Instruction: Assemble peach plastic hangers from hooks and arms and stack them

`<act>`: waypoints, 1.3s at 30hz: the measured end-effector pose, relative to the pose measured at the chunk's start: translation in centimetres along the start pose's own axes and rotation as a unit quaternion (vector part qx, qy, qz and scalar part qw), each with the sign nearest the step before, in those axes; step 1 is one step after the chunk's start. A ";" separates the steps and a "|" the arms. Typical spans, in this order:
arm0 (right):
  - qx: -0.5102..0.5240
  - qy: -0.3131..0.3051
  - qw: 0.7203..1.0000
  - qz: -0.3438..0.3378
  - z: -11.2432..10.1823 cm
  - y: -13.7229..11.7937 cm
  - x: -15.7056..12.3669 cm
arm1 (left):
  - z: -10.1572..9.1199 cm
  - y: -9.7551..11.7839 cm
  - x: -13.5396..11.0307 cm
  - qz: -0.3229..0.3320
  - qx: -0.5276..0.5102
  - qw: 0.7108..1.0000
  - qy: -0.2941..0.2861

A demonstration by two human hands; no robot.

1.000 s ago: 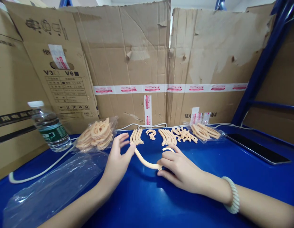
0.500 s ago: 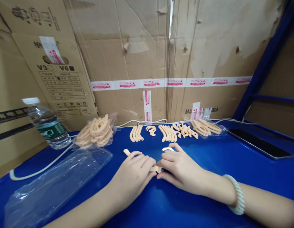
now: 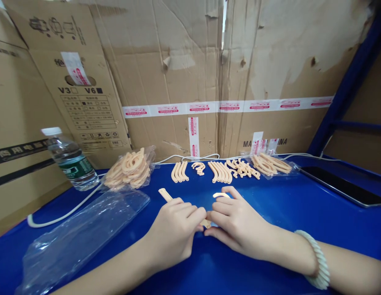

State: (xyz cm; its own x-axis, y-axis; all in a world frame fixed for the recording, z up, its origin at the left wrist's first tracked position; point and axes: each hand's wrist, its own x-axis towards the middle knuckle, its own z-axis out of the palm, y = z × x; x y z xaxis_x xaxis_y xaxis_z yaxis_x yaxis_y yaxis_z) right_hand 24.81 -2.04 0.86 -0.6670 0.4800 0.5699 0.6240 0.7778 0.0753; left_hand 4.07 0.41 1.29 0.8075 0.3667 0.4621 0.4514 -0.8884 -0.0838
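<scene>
Gripping curved strip (image 3: 165,194) with left hand (image 3: 179,229) now, fingers wrapped round it; second ago that hand was loose at far end. Right hand (image 3: 233,219) still pinches near end, so strip looks pretty steady over blue table (image 3: 208,274).

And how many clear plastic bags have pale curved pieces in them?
2: the fuller bag beside the water bottle, and the smaller bag beside the black smartphone. Others may be hidden.

Soft light falls here, glinting on the plastic bag (image 3: 82,231) and leaving a hazy sheen on the blue tabletop (image 3: 215,270). At upper right, the blue post (image 3: 352,69) looks dark and blurred.
</scene>
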 end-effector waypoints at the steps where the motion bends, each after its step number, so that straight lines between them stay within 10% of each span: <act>1: 0.010 -0.001 1.000 0.003 0.0 0.0 0.0 | 0.0 0.0 0.0 0.003 0.002 1.000 0.014; 16: 0.006 -0.008 1.000 -0.003 0.1 0.1 0.1 | 0.5 -0.3 0.1 0.032 0.025 0.998 0.048; 27: 0.207 -0.047 0.968 0.130 -0.3 0.6 0.7 | -0.5 -0.7 0.2 0.092 0.003 0.987 0.130; 33: 0.270 0.005 0.942 0.198 -0.2 2.1 0.9 | -0.5 -2.7 0.6 0.047 -0.008 0.996 0.075; 39: 0.356 0.000 0.885 0.299 0.4 2.0 0.9 | 0.7 -7.4 0.0 -0.135 0.104 0.985 -0.012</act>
State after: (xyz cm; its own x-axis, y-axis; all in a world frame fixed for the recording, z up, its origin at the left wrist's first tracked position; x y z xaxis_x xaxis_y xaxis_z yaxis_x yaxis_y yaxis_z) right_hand 25.34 0.08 1.21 -0.3050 0.8920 0.3335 0.4507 0.4437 -0.7746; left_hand 1.03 7.20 1.31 0.6556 0.5903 0.4709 0.7165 -0.6832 -0.1411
